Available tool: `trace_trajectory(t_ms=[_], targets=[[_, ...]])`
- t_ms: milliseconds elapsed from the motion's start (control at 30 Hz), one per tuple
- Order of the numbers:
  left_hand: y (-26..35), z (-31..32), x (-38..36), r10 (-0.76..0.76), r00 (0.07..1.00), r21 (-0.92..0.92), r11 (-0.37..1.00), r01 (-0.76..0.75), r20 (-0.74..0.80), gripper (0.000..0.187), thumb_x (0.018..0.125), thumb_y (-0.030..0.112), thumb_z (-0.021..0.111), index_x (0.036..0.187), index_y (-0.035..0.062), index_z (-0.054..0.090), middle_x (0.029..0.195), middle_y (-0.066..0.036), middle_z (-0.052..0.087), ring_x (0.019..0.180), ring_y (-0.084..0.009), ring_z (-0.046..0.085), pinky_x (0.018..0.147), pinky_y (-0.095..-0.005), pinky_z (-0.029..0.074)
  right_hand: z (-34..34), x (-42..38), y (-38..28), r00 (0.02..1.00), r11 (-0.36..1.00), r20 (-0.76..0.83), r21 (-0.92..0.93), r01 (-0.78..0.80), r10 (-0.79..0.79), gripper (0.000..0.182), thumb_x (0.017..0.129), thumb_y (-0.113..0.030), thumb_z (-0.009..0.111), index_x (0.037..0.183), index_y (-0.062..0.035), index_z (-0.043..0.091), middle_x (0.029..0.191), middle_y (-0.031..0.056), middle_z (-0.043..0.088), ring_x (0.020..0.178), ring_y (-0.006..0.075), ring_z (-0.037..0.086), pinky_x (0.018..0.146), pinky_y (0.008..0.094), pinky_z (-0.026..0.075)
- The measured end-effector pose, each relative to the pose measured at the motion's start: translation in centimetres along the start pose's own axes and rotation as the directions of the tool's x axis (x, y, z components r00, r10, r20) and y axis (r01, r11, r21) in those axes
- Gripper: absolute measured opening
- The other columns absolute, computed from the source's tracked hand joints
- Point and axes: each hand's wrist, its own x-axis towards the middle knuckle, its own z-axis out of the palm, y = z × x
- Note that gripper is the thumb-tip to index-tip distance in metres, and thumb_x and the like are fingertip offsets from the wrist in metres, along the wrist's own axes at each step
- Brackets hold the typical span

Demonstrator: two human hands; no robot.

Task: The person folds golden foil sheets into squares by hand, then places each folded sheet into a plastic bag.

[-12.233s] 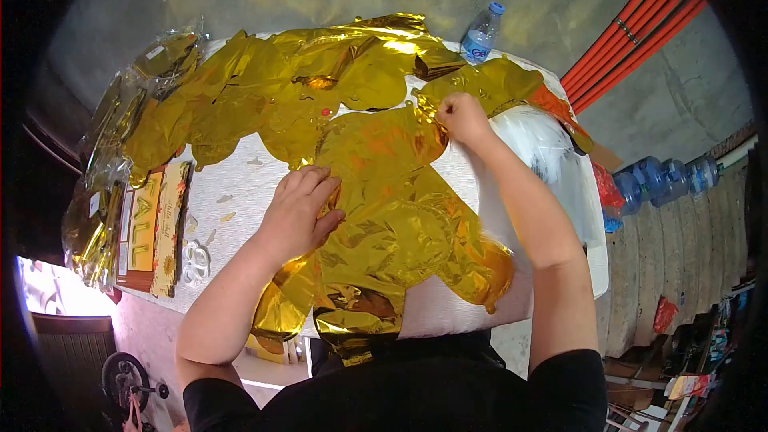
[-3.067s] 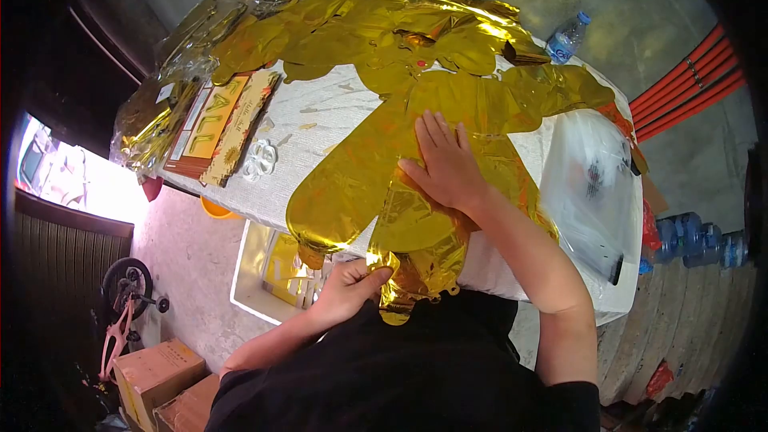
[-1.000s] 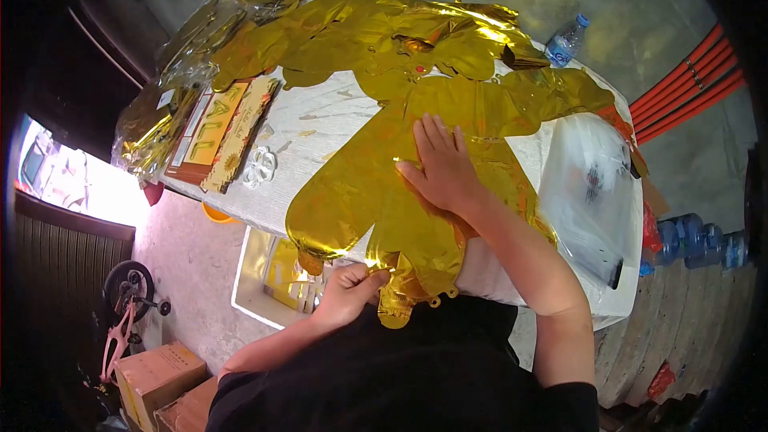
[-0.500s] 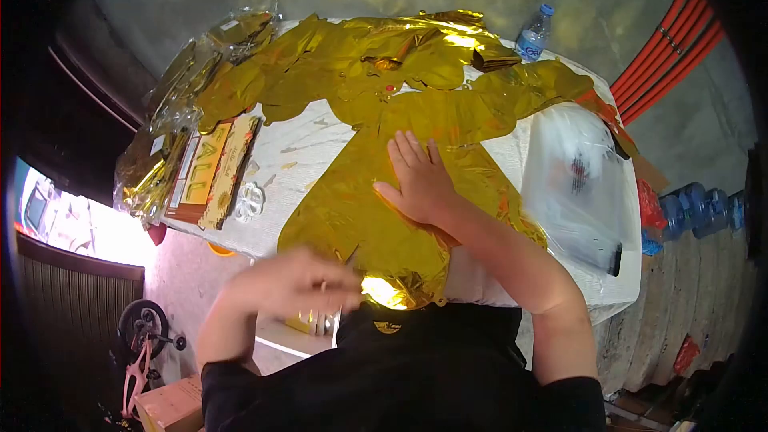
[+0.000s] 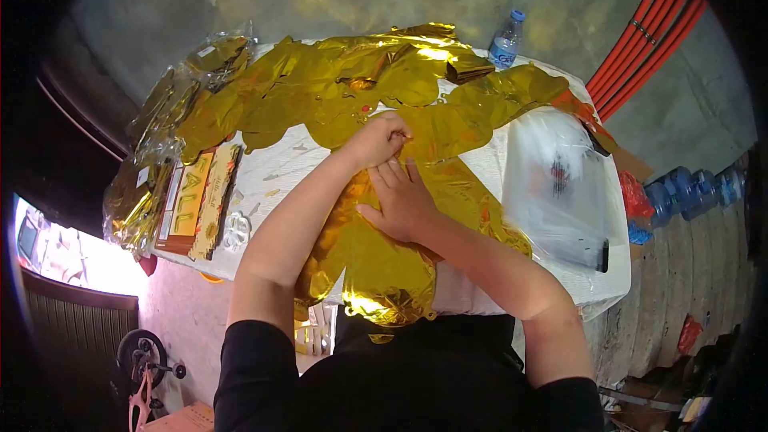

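A flat, shiny gold foil balloon [image 5: 388, 268] lies over the front of the table and hangs at its near edge. My right hand [image 5: 400, 202] rests palm down on it with the fingers stretched out. Just beyond those fingertips, my left hand [image 5: 382, 140] is closed, thumb and fingers pinched at the foil. The exact bit of foil in the pinch is hidden by the fingers. Under my left forearm the foil's left side looks drawn inward and creased. More flat gold foil balloons [image 5: 304, 84] are spread across the far side of the table.
Clear plastic bags [image 5: 552, 184] are stacked at the right of the white-covered table [image 5: 272, 192]. A water bottle [image 5: 506, 42] stands at the back. Printed packs [image 5: 188, 204] and a white ribbon coil [image 5: 237, 230] lie at the left, beside wrapped gold foil packets [image 5: 132, 192].
My left hand has moved from the near edge up and forward to beside my right fingertips, closing on the foil. The foil's left side has come inward. My right hand stays flat.
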Motion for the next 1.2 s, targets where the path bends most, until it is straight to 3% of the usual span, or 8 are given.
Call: trace_trajectory(t_ms=[167,367,500,567,633,733,933,1200], targets=[[-0.5,0.4,-0.2,0.027,0.999,-0.076,0.997,-0.028,-0.019,0.016,0.083,0.000,0.060,0.098,0.0030,0.064,0.094,-0.007,0.055,0.082,-0.0206,0.058,0.072,-0.0309,0.048,0.1,-0.2,0.1,0.998,1.000,-0.059,0.024,0.002,0.000,0.070,0.086,-0.042,0.055,0.133,0.0080,0.038,0.141,0.0247,0.035,0.135,0.0401,0.028,0.110,0.0550,0.019],[-0.3,0.5,-0.7,0.086,0.995,0.012,0.996,-0.085,-0.042,0.021,0.082,0.009,0.068,0.101,0.0025,0.064,0.094,-0.008,0.055,0.088,-0.0214,0.056,0.075,-0.0294,0.047,-3.6,-3.0,-0.3,0.990,0.950,-0.073,0.282,0.136,-0.120,0.032,0.088,-0.023,0.055,0.107,0.0023,0.056,0.113,0.0225,0.057,0.112,0.0386,0.052,0.097,0.0404,0.041],[0.9,0.7,-1.0,0.088,0.993,0.096,0.992,-0.081,-0.075,0.025,0.081,0.015,0.071,0.103,0.0033,0.063,0.094,-0.009,0.055,0.091,-0.0238,0.055,0.078,-0.0313,0.046,-9.6,-7.9,-0.7,0.944,0.795,0.310,0.598,-0.102,-0.112,0.017,0.091,-0.018,0.055,0.084,-0.0045,0.064,0.081,0.0091,0.065,0.075,0.0250,0.063,0.067,0.0312,0.049],[1.1,0.8,-1.2,0.065,0.995,0.105,0.993,-0.056,-0.076,0.026,0.081,0.016,0.070,0.103,0.0037,0.063,0.094,-0.010,0.055,0.092,-0.0249,0.055,0.079,-0.0325,0.046,-14.7,-10.1,0.2,0.675,0.639,0.708,0.620,-0.456,-0.206,0.020,0.093,-0.018,0.053,0.086,-0.0038,0.065,0.081,0.0068,0.066,0.070,0.0186,0.063,0.065,0.0299,0.048],[0.9,0.9,-1.1,0.166,0.983,0.251,0.958,-0.140,-0.085,0.027,0.081,0.017,0.070,0.104,0.0042,0.062,0.094,-0.011,0.055,0.093,-0.0269,0.055,0.081,-0.0343,0.045,-15.8,-12.9,2.0,0.648,0.535,0.652,0.735,-0.416,-0.393,0.022,0.095,-0.017,0.051,0.089,-0.0027,0.066,0.083,0.0055,0.066,0.070,0.0125,0.062,0.065,0.0268,0.048],[1.1,0.8,-1.2,0.168,0.982,0.258,0.956,-0.140,-0.090,0.027,0.081,0.017,0.070,0.103,0.0046,0.061,0.095,-0.011,0.055,0.094,-0.0288,0.055,0.082,-0.0353,0.045,-17.8,-15.9,3.6,0.586,0.534,0.755,0.638,-0.555,-0.294,0.020,0.095,-0.016,0.051,0.097,-0.0019,0.065,0.087,0.0070,0.067,0.067,0.0130,0.064,0.061,0.0255,0.049],[1.4,0.7,-1.1,0.101,0.994,0.267,0.960,-0.084,-0.048,0.028,0.082,0.021,0.068,0.104,0.0058,0.061,0.101,-0.011,0.056,0.101,-0.0303,0.054,0.089,-0.0372,0.043,-21.5,-18.1,1.5,0.634,0.579,0.740,0.424,-0.697,0.222,0.028,0.092,-0.019,0.057,0.116,-0.0033,0.056,0.091,0.0075,0.069,0.063,0.0148,0.067,0.054,0.0272,0.051],[1.4,0.8,-1.2,0.146,0.987,0.300,0.946,-0.121,-0.064,0.028,0.081,0.020,0.068,0.104,0.0046,0.062,0.101,-0.012,0.056,0.102,-0.0308,0.054,0.090,-0.0381,0.042,-21.8,-20.8,2.0,0.923,0.972,0.346,0.101,-0.212,0.165,0.021,0.089,-0.021,0.062,0.081,-0.0017,0.065,0.081,0.0058,0.067,0.055,0.0161,0.063,0.054,0.0307,0.048]])
